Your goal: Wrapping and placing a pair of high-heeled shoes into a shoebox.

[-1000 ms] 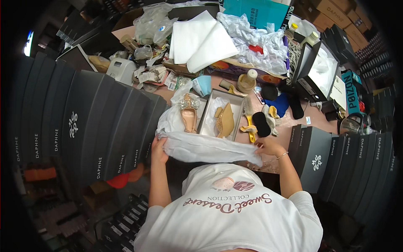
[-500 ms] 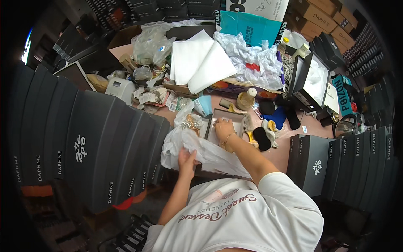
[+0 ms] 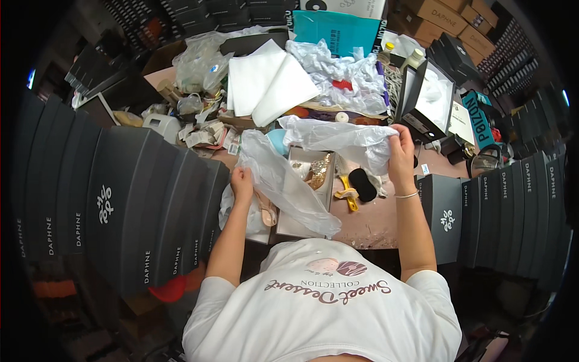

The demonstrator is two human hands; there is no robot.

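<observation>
Head view, person at cluttered tabletop [image 3: 374,226], both arms extended fwd.

Left hand [image 3: 242,181]: fingers closed, pinching lower-left edge of a clear plastic bag [image 3: 289,181]. Right hand [image 3: 400,151]: raised higher and further fwd, fingers clamped on the bag's opposite end. Bag is stretched between the two hands, held above the tabletop, sagging in the middle; lower fold hangs toward the person's chest.

Under the bag: open shoe box [image 3: 304,199], pale interior, w/ a glittery gold shoe [image 3: 318,172] inside, partly visible through the plastic. A second shoe [image 3: 265,211], beige/pink, lies beside the box near the left hand, also veiled by plastic.

Right of box: yellow tool [image 3: 348,190] and black oval item [image 3: 362,184] on the tabletop, just beside each other; what they are, cannot tell.

Rear of tabletop: white folded sheets [image 3: 268,84], crumpled white tissue paper [image 3: 341,69], teal bag [image 3: 335,30], open black box [image 3: 428,99] w/ white paper inside.

Left side: row of dark grey shoe boxes [image 3: 120,205] stood on edge. Right side: similar dark boxes [image 3: 512,211] stacked; one dark box [image 3: 443,211] near the right forearm.
</observation>
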